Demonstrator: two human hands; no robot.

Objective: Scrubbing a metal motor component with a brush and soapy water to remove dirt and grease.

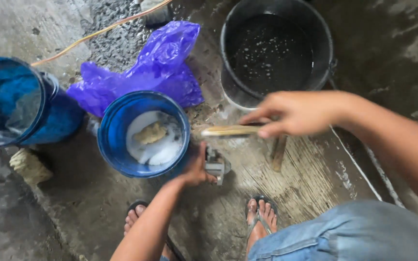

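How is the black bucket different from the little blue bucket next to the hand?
The black bucket is bigger and dark all over; the small blue bucket is bright blue. The black bucket holds dark water with white specks, while the small blue bucket holds white foam and a yellowish sponge. The small blue bucket sits beside the left hand; the black bucket lies beyond the right hand. Both are round, open and on the wet floor.

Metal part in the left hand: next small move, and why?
Probably bring the brush in the right hand down onto the metal part. The left hand holds the part low beside the blue bucket; the brush hovers just above it, apart.
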